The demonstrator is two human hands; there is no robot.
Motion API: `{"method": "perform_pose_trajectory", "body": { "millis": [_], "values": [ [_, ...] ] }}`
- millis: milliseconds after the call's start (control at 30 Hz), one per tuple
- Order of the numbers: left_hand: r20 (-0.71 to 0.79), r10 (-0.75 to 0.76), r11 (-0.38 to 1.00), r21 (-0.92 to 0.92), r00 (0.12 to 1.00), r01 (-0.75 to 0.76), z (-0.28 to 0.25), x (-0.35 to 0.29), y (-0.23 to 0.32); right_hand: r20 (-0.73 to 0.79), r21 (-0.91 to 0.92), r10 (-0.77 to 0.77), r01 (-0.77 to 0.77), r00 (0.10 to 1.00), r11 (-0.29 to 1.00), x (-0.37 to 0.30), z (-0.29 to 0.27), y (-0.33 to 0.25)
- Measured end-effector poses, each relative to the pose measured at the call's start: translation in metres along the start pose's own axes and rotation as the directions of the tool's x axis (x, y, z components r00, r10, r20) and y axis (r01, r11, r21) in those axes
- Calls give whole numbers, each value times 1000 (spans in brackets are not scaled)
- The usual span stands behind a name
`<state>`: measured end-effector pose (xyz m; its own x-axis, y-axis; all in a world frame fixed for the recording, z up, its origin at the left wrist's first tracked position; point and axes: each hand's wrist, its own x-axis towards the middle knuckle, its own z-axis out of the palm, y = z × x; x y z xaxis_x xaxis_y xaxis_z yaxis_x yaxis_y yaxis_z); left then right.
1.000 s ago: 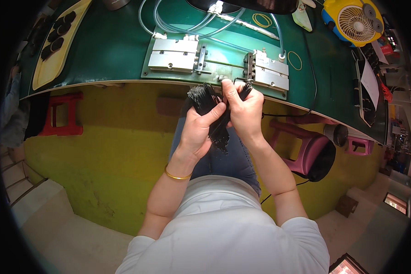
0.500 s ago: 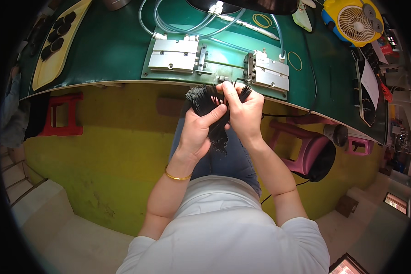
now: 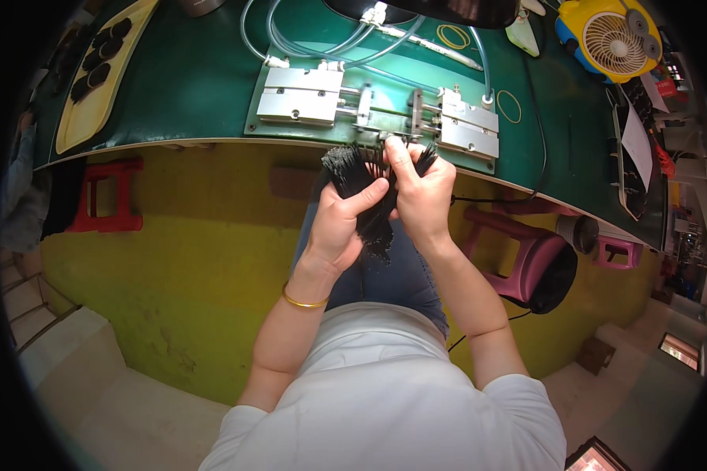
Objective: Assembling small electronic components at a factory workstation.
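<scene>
A thick bundle of thin black wire-like strands [image 3: 349, 174] is gripped in my left hand [image 3: 336, 226], its ends fanning out above and below the fingers. My right hand [image 3: 426, 192] is closed around a smaller bunch of the same strands [image 3: 427, 158]. Its thumb and forefinger pinch at the front edge of a metal bench fixture, just below a small centre holder [image 3: 385, 136]. Whatever lies between those fingertips is too small to make out. Above them, a left metal jaw [image 3: 364, 106] and a right metal jaw [image 3: 416, 114] face each other with a gap between.
Silver actuator blocks [image 3: 297, 96] with clear air tubes [image 3: 269, 23] sit on the green bench [image 3: 188, 78]. A yellow tray [image 3: 75, 129] of black bundles stands at left, a yellow fan [image 3: 617, 43] at far right. Red and pink stools [image 3: 518, 255] stand below.
Both fixture jaws have slid inward, toward each other. My right thumb and forefinger have shifted slightly at the centre holder; the left hand has barely moved.
</scene>
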<state>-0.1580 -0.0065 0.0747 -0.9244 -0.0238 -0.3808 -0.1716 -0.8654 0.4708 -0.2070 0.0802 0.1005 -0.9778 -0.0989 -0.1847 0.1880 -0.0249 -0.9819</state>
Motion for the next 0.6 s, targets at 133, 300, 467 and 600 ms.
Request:
{"method": "perform_pose_trajectory", "body": {
  "millis": [133,300,467,600],
  "values": [
    [15,8,1000,28,1000,-9,-2,-1,0,64,-7,-30,31,997,1000,-1,-1,1],
    [-2,13,1000,8,1000,-13,0,-4,1,87,-24,-63,66,994,998,-4,1,-2],
    [-8,13,999,30,1000,-13,-2,-3,-2,55,-33,-32,34,998,999,-4,1,-2],
    [-20,20,999,44,1000,-19,0,-2,-3,35,-39,-16,17,999,999,-1,1,0]
  ]
}}
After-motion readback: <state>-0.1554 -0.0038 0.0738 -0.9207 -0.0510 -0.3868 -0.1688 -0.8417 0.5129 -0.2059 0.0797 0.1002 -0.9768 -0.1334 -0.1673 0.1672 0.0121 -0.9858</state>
